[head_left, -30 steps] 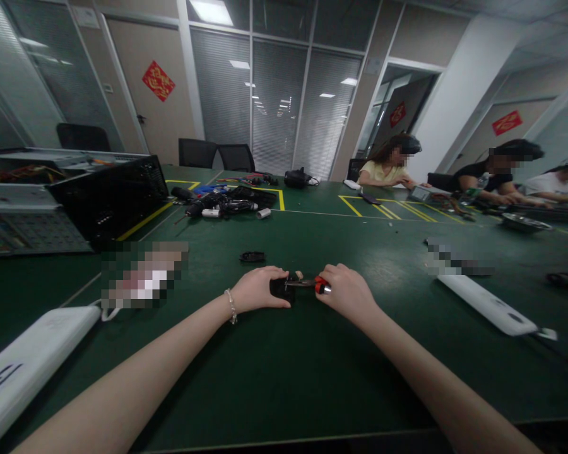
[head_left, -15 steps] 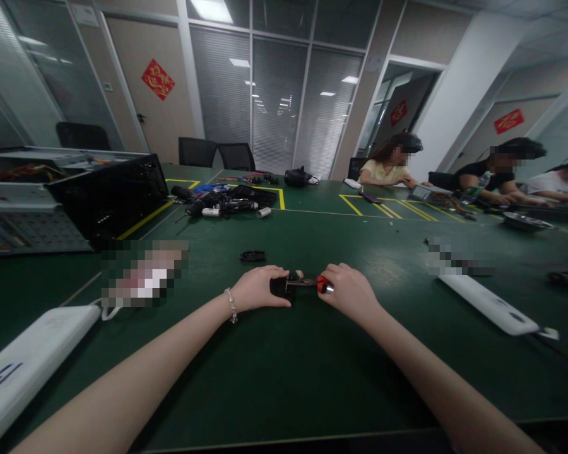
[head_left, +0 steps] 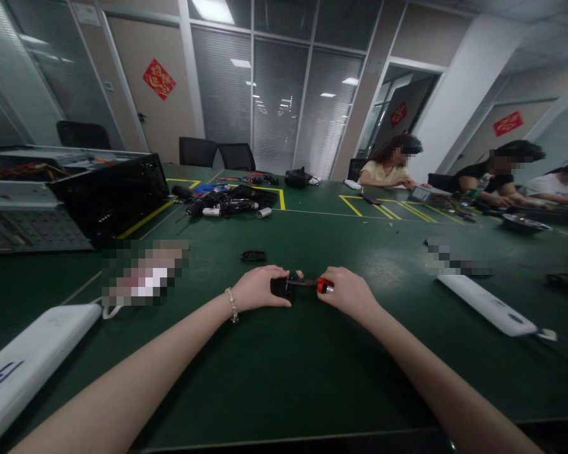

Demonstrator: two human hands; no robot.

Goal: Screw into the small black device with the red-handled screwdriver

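My left hand [head_left: 261,289] is closed around the edge of a small black plastic casing [head_left: 280,288], thumb in front and fingers behind. My right hand [head_left: 348,289] grips red-handled pliers [head_left: 322,285], whose thin metal end points left and meets the casing's right side. A small pale piece [head_left: 300,275] shows just behind the metal end; I cannot make out what it is. Beyond my left hand, a loose black shell-like part [head_left: 253,256] lies on the green table [head_left: 284,372].
An opened computer case [head_left: 108,202] stands at the left. White power banks [head_left: 38,353] [head_left: 487,306] lie on both sides. Behind sit a power drill [head_left: 196,207] and a heap of black cables [head_left: 241,198]. Several people work at the right, near a metal bowl [head_left: 525,222].
Both hands keep nearly the same place and grip. The pliers' metal end has tilted slightly at the casing, and the view has shifted a little.
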